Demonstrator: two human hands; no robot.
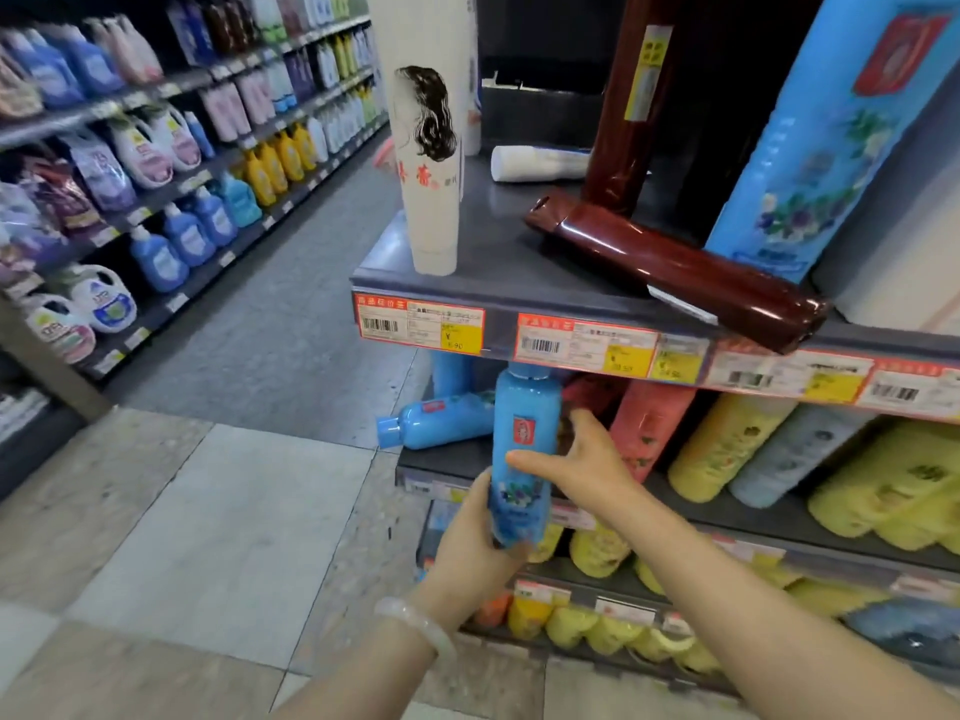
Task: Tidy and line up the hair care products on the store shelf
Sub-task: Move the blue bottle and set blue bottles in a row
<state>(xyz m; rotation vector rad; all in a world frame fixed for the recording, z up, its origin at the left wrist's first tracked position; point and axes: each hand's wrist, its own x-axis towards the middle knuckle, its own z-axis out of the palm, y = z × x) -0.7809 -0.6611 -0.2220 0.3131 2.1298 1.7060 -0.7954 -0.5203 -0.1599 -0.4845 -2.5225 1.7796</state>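
A blue shampoo bottle [523, 433] stands upright in front of the second shelf [447, 462]. My left hand [470, 543] grips its base from below, and my right hand [576, 459] wraps its middle from the right. Behind it a second blue bottle [436, 420] lies on its side on that shelf. On the top shelf [493, 262] a dark red tube [675, 270] lies tipped over, with its end hanging past the front edge. A white tube [431, 148] stands on its cap at the left corner, and another white tube [540, 163] lies flat further back.
A tall blue bottle [831, 132] and a dark red tube [631, 96] stand on the top shelf. Pink, yellow and pale blue bottles [727, 444] fill the lower shelves. Across the tiled aisle [208, 511], racks hold detergent jugs [156, 257].
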